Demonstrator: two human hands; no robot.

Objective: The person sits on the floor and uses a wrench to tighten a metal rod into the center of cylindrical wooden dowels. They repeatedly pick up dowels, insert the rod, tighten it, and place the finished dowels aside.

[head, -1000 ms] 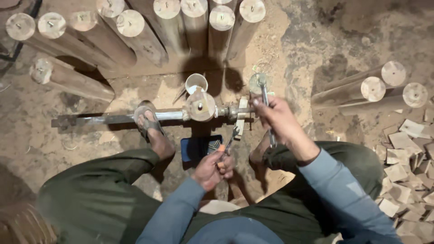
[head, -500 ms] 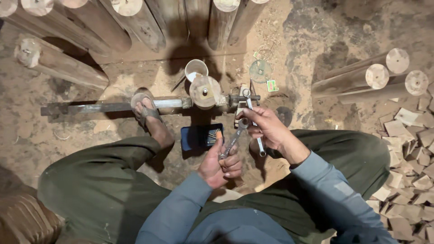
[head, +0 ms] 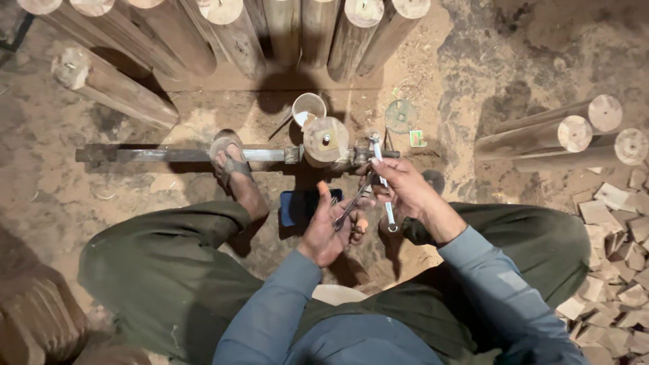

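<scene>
Seated person seen from above, working on a dirt floor (head: 81, 203). The right hand (head: 399, 186) has its fingers wrapped around a spanner (head: 382, 181), whose upper end lies against the fitting of a metal bar (head: 176, 155) just beside a short log (head: 326, 140) mounted on it. The left hand (head: 329, 226) is closed around a second slim metal tool (head: 351, 206), angled up toward the right hand and touching it. A sandalled foot (head: 230, 159) rests across the bar. A dark phone (head: 304, 205) lies under the hands. Logs (head: 223, 34) crowd the upper edge, a cup (head: 308, 108) sits behind the bar, more logs (head: 568, 132) and wood scraps (head: 622, 230) line the right edge; open floor remains at left.
</scene>
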